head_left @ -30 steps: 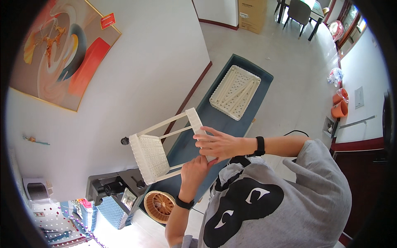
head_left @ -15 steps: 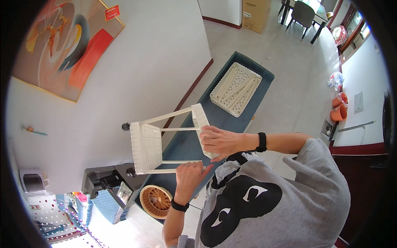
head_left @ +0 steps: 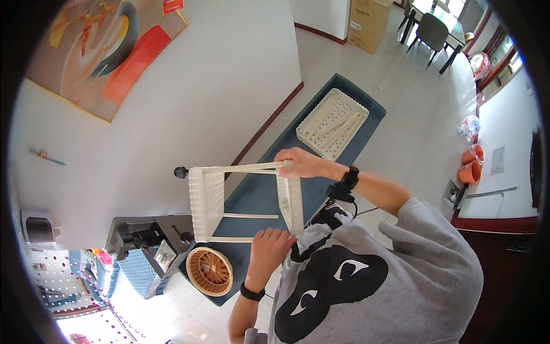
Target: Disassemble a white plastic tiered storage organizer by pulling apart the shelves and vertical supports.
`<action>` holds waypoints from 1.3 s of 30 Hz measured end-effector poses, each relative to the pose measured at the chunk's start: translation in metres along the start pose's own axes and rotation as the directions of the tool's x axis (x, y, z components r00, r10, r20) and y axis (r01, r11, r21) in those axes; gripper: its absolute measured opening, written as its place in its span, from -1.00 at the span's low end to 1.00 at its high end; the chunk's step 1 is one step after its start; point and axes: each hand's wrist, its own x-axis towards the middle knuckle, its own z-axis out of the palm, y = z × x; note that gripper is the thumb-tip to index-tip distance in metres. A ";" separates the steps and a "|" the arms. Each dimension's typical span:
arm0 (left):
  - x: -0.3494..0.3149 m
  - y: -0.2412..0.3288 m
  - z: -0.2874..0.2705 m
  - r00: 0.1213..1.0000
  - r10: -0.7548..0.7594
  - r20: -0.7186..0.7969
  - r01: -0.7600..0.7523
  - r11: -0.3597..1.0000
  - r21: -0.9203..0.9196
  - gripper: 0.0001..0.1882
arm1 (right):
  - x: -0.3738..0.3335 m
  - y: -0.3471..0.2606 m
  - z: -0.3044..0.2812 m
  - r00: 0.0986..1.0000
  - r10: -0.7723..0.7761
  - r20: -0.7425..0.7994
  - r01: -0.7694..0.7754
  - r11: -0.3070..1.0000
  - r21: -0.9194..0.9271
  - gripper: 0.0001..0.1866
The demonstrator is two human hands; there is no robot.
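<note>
A white plastic rack lies on its side above a long blue-grey bench (head_left: 252, 198). Its perforated basket tier (head_left: 206, 200) faces left, with a black caster (head_left: 181, 172) at one corner. White poles (head_left: 246, 239) run right from it toward a second white tier (head_left: 293, 200). My right hand (head_left: 301, 163) is closed round the upper corner of that second tier, where a pole meets it. Lower down, my left hand (head_left: 270, 249) grips the end of the bottom pole close to the tier's lower corner. One inner pole (head_left: 252, 216) ends short of the second tier.
Farther along the bench sits another white basket (head_left: 323, 117) with loose poles in it. A round wicker basket (head_left: 195, 272) stands at the near left end. The wall (head_left: 229, 86) runs along the left, beside a dark grey cabinet (head_left: 129, 232). Orange pots (head_left: 470, 172) stand at the right.
My right hand has moved up from the second tier's middle to its upper corner. That tier has turned more upright and lines up with the poles. The left hand stays at the lower pole.
</note>
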 end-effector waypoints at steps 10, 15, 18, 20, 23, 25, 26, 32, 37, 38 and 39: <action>0.009 -0.048 0.062 0.968 -0.137 -0.212 0.151 0.987 0.051 -0.78 | -0.024 -0.067 0.033 0.725 -0.687 -0.047 0.547 0.616 -0.567 -0.83; 0.014 -0.057 0.147 0.978 -0.102 -0.180 0.096 0.994 -0.041 -0.77 | -0.020 -0.024 0.054 0.758 -0.650 0.053 0.548 0.592 -0.591 -0.78; 0.015 -0.048 0.148 0.983 -0.132 -0.131 0.121 0.989 -0.090 -0.63 | -0.022 -0.006 0.060 0.753 -0.645 0.127 0.560 0.528 -0.638 -0.77; 0.013 -0.034 0.119 0.973 -0.114 -0.203 0.163 0.956 0.245 -0.59 | -0.027 0.000 0.064 0.764 -0.621 0.176 0.565 0.510 -0.649 -0.78; -0.015 -0.005 0.045 0.927 -0.329 0.182 0.333 0.943 0.007 -0.48 | -0.038 0.007 0.072 0.769 -0.611 0.189 0.565 0.510 -0.649 -0.77; -0.018 -0.003 0.001 0.820 -0.330 0.468 0.460 0.866 -0.196 -0.49 | -0.045 0.010 0.079 0.795 -0.560 0.234 0.554 0.511 -0.657 -0.72; -0.016 -0.006 -0.014 0.917 -0.264 0.298 0.374 0.830 -0.414 -0.53 | -0.049 0.011 0.082 0.799 -0.558 0.223 0.545 0.516 -0.661 -0.72; 0.020 -0.038 0.005 0.967 -0.194 -0.166 0.197 0.980 0.000 -0.73 | -0.065 0.012 0.086 0.873 -0.425 0.239 0.472 0.614 -0.633 -0.17; 0.011 -0.047 0.039 0.977 -0.182 0.113 0.193 0.976 -0.096 -0.77 | -0.072 0.016 0.059 0.858 -0.313 0.407 0.514 0.506 -0.693 0.11; 0.010 -0.046 0.042 0.977 -0.172 0.123 0.184 0.979 -0.091 -0.78 | -0.073 0.018 0.057 0.866 -0.297 0.403 0.501 0.504 -0.704 0.11; 0.010 -0.046 0.045 0.979 -0.154 0.137 0.164 0.984 -0.073 -0.78 | -0.073 0.020 0.054 0.854 -0.256 0.452 0.519 0.472 -0.713 0.03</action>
